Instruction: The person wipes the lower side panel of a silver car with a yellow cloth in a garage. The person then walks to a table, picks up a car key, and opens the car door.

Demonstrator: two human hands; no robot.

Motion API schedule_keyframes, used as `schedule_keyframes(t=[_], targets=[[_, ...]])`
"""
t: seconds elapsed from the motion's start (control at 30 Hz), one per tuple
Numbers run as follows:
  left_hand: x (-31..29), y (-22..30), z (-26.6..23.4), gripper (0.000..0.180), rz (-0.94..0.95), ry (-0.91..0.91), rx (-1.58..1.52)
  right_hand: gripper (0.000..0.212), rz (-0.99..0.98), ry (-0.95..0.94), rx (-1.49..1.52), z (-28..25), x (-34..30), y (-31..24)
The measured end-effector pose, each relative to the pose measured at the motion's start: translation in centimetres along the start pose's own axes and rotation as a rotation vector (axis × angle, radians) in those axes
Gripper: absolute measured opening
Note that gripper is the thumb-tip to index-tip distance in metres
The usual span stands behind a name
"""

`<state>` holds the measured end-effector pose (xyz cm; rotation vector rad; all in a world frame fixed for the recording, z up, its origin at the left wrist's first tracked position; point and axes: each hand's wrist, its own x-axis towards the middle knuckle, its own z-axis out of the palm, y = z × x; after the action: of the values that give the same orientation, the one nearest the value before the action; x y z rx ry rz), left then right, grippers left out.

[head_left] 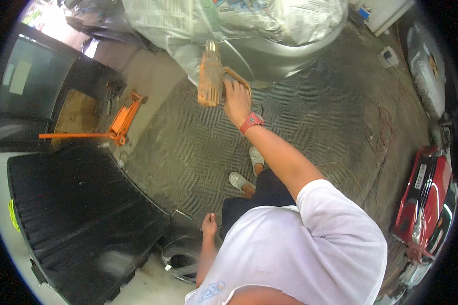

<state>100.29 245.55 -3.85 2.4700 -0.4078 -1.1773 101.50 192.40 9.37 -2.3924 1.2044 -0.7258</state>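
While the right hand (236,99) grips the orange heat gun (209,79) at upper centre, its nozzle (211,47) is best swept evenly along the grey panel (285,58); the left hand (208,224) curls at lower centre, contents unclear.

An orange floor jack (123,121) and red car bodywork (426,203) are flanking the floor (310,122).
At left, the jack is sitting beside a brown board (76,113), its handle pointing left; at near left, a large black ribbed panel (81,213) is spreading; at far right, a white container (388,57) is resting, with a reddish cable (384,133) lying nearer.
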Motion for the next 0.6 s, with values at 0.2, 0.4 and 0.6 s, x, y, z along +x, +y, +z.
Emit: schedule_keyframes(t=[0.2,0.4,0.6], targets=[[1.6,-5.1,-0.1,0.039,0.013,-0.066,0.06,0.059,0.349,-0.348,0.074,-1.5,-12.1,6.4],[2.3,-6.8,-0.5,0.036,-0.112,-0.196,-0.122,0.051,0.649,-0.062,0.206,-9.9,-15.7,12.4],[5.0,-4.1,1.6,0.037,0.02,-0.095,-0.077,0.041,0.589,0.527,0.556,-14.2,-13.2,14.5]])
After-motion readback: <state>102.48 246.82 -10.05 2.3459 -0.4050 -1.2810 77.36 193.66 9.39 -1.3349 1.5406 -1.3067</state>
